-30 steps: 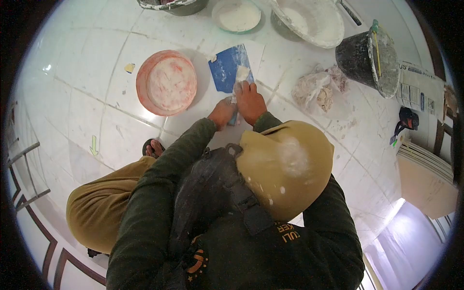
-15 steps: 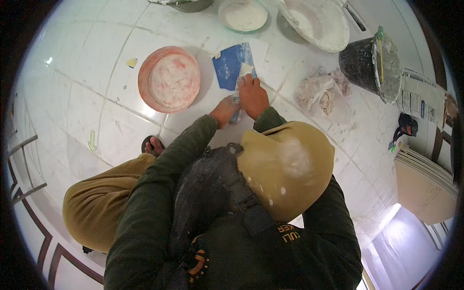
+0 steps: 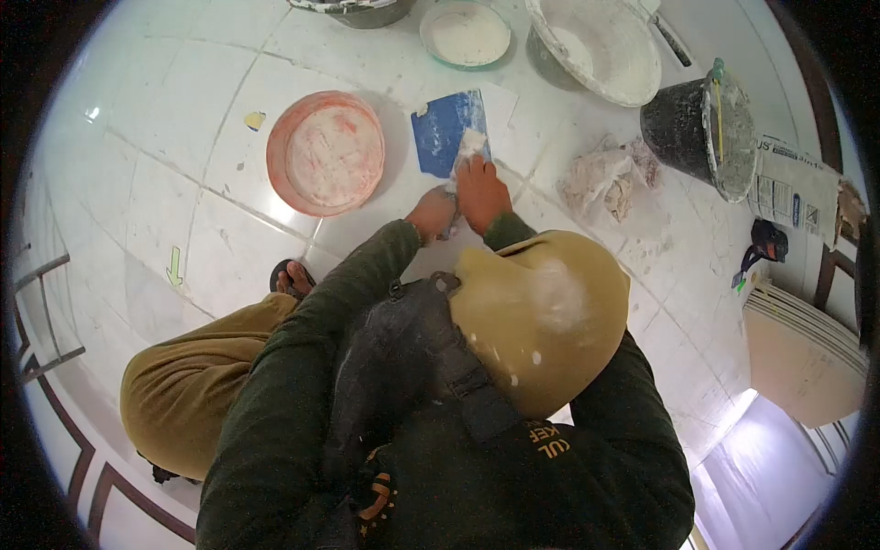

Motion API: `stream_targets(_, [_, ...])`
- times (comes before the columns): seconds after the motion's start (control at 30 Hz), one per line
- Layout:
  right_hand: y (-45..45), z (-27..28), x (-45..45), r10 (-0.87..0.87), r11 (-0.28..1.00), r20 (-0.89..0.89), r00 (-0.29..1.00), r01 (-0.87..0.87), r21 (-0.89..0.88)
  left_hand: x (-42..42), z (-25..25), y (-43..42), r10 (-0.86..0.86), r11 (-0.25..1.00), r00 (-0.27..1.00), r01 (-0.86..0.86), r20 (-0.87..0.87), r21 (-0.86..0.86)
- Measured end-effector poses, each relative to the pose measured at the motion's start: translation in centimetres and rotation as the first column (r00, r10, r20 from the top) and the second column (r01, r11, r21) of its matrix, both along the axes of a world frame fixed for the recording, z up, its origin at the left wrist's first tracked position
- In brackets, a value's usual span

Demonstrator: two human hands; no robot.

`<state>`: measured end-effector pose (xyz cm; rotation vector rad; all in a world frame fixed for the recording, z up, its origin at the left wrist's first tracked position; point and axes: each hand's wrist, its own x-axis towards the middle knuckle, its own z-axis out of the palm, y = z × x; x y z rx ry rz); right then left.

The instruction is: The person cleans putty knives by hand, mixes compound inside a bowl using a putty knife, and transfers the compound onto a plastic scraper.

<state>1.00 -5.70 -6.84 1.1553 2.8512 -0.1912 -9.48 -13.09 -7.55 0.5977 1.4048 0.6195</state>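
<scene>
On the tiled floor in front of me lies a flat blue sheet (image 3: pixel 438 137) smeared with white. My right hand (image 3: pixel 482 194) is at its near edge, fingers together and bent over a whitish scrap (image 3: pixel 471 144) that sticks out past the fingertips. Close beside it, my left hand (image 3: pixel 434 214) is closed around something mostly covered by the fingers; a bit of blue shows beneath the hands. Left of the sheet stands a round red basin (image 3: pixel 280 170) with white residue across its inside.
At the back are a shallow greenish bowl (image 3: pixel 506 41) with white material, a large white-coated tub (image 3: pixel 653 64) and a tilted black bucket (image 3: pixel 674 133). A crumpled plastic bag (image 3: pixel 605 183) lies right of my hands. Stacked boards (image 3: pixel 797 353) stand far right. My bent knee (image 3: pixel 541 312) is close below.
My hands have shifted slightly against the blue sheet, and less of the blue part beneath them shows. The whole view has moved a little; the containers stay in place.
</scene>
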Motion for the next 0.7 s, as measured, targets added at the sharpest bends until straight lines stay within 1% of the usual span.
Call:
stream_targets(0.07, [-0.8, 0.1, 0.6, 0.012, 0.999, -0.002, 1.000, -0.012, -0.041, -0.4, -0.6, -0.1, -0.188, 0.956, 0.957, 0.230, -0.223, 0.181])
stream_targets(0.13, [0.9, 0.6, 0.2, 0.008, 0.998, 0.060, 0.998, -0.004, -0.068, 0.6, -0.4, -1.2, -0.193, 0.966, 0.956, 0.225, -0.221, 0.129])
stream_targets(0.17, [1.9, 0.9, -0.3, 0.005, 0.998, 0.075, 0.997, 0.000, -0.067, 0.8, 0.5, -0.8, -0.100, 0.995, 0.985, 0.103, -0.138, 0.012])
stream_targets(0.2, [1.8, 0.7, -0.2, -0.001, 0.999, 0.017, 1.000, 0.002, -0.052, 0.8, -0.1, -0.6, -0.101, 0.989, 0.972, 0.120, -0.213, 0.081])
stream_targets(0.23, [0.9, 0.4, 0.5, -0.023, 0.998, 0.018, 1.000, 0.025, -0.065, 0.9, -0.7, -0.5, -0.095, 0.979, 0.952, 0.142, -0.292, 0.145])
stream_targets(0.27, [-0.2, -0.1, 0.6, -0.038, 0.996, 0.011, 0.999, 0.039, -0.077, 1.0, -4.4, -1.7, -0.114, 0.883, 0.848, 0.325, -0.518, 0.338])
stream_targets(0.3, [-0.8, -0.4, 0.4, -0.058, 0.994, 0.003, 0.998, 0.058, -0.090, 0.8, -5.1, -1.6, -0.140, 0.816, 0.750, 0.457, -0.647, 0.353])
stream_targets(0.33, [-1.0, -0.4, 0.6, -0.053, 0.996, -0.041, 0.998, 0.050, -0.067, 0.6, -5.7, -1.6, -0.129, 0.742, 0.631, 0.573, -0.765, 0.348])
stream_targets(0.37, [0.3, -0.6, 0.1, -0.043, 0.996, -0.005, 0.999, 0.043, -0.074, 0.7, -4.1, -0.9, -0.198, 0.764, 0.566, 0.601, -0.800, 0.236])
stream_targets(0.43, [2.8, 0.1, -0.5, -0.065, 0.990, 0.089, 0.994, 0.075, -0.117, 1.7, -2.1, -2.0, -0.343, 0.833, 0.651, 0.544, -0.678, 0.100])
stream_targets(0.47, [3.5, 0.8, -0.6, -0.052, 0.992, 0.023, 0.998, 0.054, -0.118, 0.9, -1.6, -1.3, -0.336, 0.893, 0.768, 0.444, -0.546, 0.075])
stream_targets(0.5, [3.7, 0.6, -0.7, -0.066, 0.993, 0.043, 0.997, 0.070, -0.093, 0.6, -1.3, -0.6, -0.285, 0.921, 0.816, 0.378, -0.503, 0.090])
stream_targets(0.53, [2.2, -0.1, -0.2, -0.077, 0.993, 0.074, 0.994, 0.082, -0.080, 0.4, -1.0, 0.2, -0.229, 0.946, 0.858, 0.308, -0.460, 0.104])
stream_targets(0.57, [0.6, -0.8, -0.2, -0.083, 0.993, 0.097, 0.992, 0.090, -0.071, 0.3, -1.1, -0.2, -0.154, 0.951, 0.846, 0.268, -0.510, 0.157])
stream_targets(0.6, [-0.8, -0.6, -0.1, -0.060, 0.996, 0.025, 0.998, 0.058, 0.069, 0.3, -1.3, -0.2, -0.158, 0.958, 0.865, 0.251, -0.476, 0.138])
stream_targets(0.63, [0.2, -1.0, -0.3, -0.045, 0.999, 0.073, 0.996, 0.043, 0.027, 0.3, -1.9, -0.3, -0.173, 0.966, 0.890, 0.236, -0.422, 0.103])
stream_targets(0.7, [2.2, 0.5, -0.8, -0.020, 0.994, 0.188, 0.982, 0.040, -0.100, 0.3, -3.0, -0.6, -0.176, 0.981, 0.941, 0.193, -0.290, 0.030])
